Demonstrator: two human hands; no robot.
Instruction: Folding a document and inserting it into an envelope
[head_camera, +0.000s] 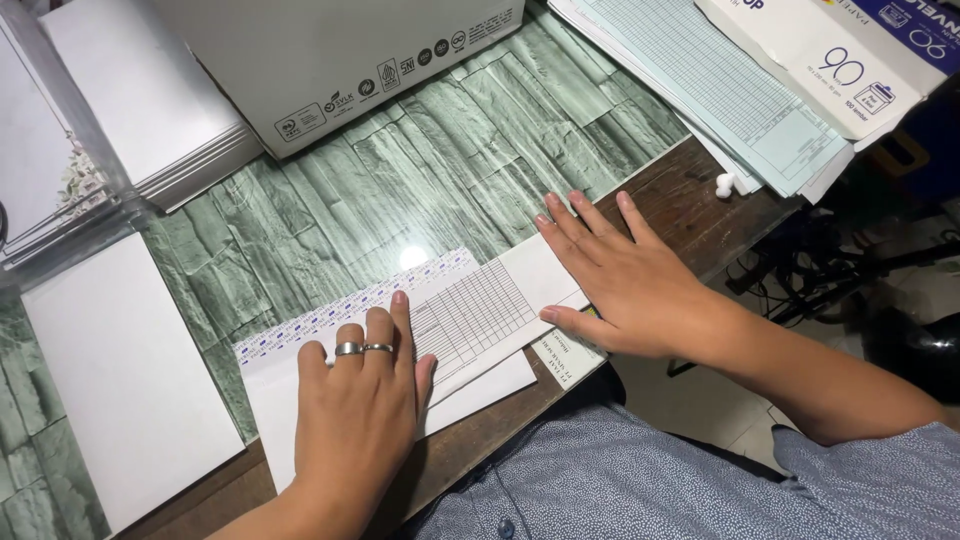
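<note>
Both hands, left (355, 405) and right (610, 275), open and flat, gripping nothing, atop a folded ruled form (470, 315) in a white envelope (480, 395).

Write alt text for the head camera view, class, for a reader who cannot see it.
A left hand and a right hand press flat on a folded printed form over a white envelope on a green stone-patterned desk. Paper stacks lie around.

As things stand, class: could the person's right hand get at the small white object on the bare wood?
Probably yes. The right hand lies flat on the folded form; the small white object sits just beyond its fingertips, with only bare wood between.
</note>
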